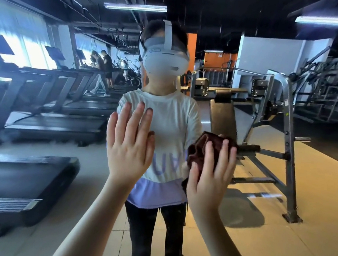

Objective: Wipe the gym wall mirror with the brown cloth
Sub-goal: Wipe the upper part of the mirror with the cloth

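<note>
Right fingers (224,155) flat over brown cloth (198,148)

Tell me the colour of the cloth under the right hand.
The cloth is dark reddish brown, plain, seen best in the head view.

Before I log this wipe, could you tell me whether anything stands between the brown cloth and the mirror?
Nothing visible: the right hand presses the brown cloth onto the mirror; the left hand lies flat on the glass, apart from the cloth.
</note>
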{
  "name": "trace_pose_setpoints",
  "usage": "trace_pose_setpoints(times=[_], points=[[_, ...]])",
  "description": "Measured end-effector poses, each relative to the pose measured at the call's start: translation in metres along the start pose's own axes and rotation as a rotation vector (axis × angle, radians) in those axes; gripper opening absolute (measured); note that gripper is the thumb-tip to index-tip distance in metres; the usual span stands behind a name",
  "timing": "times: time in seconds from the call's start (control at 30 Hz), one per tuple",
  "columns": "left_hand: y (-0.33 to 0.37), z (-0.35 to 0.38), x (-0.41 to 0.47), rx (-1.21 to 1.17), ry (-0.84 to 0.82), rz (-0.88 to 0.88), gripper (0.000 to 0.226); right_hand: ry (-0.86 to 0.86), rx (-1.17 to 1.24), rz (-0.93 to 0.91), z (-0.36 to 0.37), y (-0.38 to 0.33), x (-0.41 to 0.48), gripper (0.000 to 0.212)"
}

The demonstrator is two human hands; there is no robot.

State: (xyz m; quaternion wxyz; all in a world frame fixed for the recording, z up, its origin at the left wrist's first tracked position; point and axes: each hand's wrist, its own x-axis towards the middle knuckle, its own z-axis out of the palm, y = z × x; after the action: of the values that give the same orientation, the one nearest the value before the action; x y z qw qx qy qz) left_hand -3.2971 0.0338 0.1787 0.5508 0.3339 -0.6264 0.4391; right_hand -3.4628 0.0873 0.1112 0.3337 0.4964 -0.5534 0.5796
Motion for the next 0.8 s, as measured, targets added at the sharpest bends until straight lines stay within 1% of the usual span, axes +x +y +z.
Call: trace_pose_setpoints(times=[0.03, 0.13, 0.2, 0.23, 0.27, 0.37, 0.4, 0.43, 0.53, 0.57, 0.6, 0.63, 0.67, 0.73, 0.77, 0.8], points=[[0.0, 0.0, 0.0, 0.0, 0.003, -0.002, 0.045, -0.033, -0.009, -0.064, 0.002, -0.004, -0.009, 0.046], [0.0, 0.001, -0.001, 0.009, 0.01, -0.006, 0.045, -0.152, -0.037, -0.379, 0.003, -0.005, -0.014, 0.045], [0.0, 0.001, -0.002, 0.012, 0.013, -0.005, 0.045, -0.153, -0.06, -0.472, -0.001, 0.002, 0.006, 0.044], [0.0, 0.001, -0.002, 0.01, 0.013, -0.004, 0.045, -0.116, -0.068, -0.451, -0.001, 0.005, 0.018, 0.043], [0.0, 0.001, -0.002, 0.006, 0.013, -0.004, 0.045, -0.067, -0.062, -0.375, -0.001, 0.007, 0.03, 0.043], [0.0, 0.002, -0.002, 0.012, 0.019, -0.004, 0.044, 0.071, 0.03, 0.016, -0.001, -0.003, 0.049, 0.044], [0.0, 0.002, -0.002, 0.018, 0.024, -0.004, 0.044, 0.074, 0.04, 0.058, 0.0, -0.011, 0.047, 0.046], [0.0, 0.002, -0.002, 0.022, 0.027, -0.004, 0.044, 0.041, 0.029, 0.008, 0.002, -0.018, 0.041, 0.046], [-0.001, 0.002, -0.003, 0.021, 0.029, -0.004, 0.045, -0.119, -0.038, -0.415, 0.002, -0.02, 0.027, 0.047], [-0.001, 0.002, -0.003, 0.02, 0.028, -0.004, 0.045, -0.138, -0.062, -0.497, -0.001, -0.015, 0.034, 0.047], [-0.001, 0.003, -0.003, 0.021, 0.029, -0.003, 0.045, -0.124, -0.076, -0.523, -0.004, -0.01, 0.043, 0.047], [-0.001, 0.003, -0.003, 0.022, 0.03, -0.002, 0.046, -0.088, -0.07, -0.482, -0.005, -0.006, 0.052, 0.046], [-0.001, 0.003, -0.003, 0.023, 0.03, -0.002, 0.046, -0.041, -0.038, -0.378, -0.006, -0.005, 0.061, 0.045], [-0.001, 0.003, -0.003, 0.021, 0.031, -0.002, 0.046, 0.037, 0.07, -0.101, -0.007, -0.012, 0.071, 0.045], [-0.001, 0.003, -0.003, 0.021, 0.032, -0.001, 0.046, 0.046, 0.099, -0.021, -0.006, -0.019, 0.071, 0.046], [0.0, 0.002, -0.003, 0.021, 0.033, -0.001, 0.046, 0.032, 0.098, -0.024, -0.004, -0.025, 0.068, 0.047]])
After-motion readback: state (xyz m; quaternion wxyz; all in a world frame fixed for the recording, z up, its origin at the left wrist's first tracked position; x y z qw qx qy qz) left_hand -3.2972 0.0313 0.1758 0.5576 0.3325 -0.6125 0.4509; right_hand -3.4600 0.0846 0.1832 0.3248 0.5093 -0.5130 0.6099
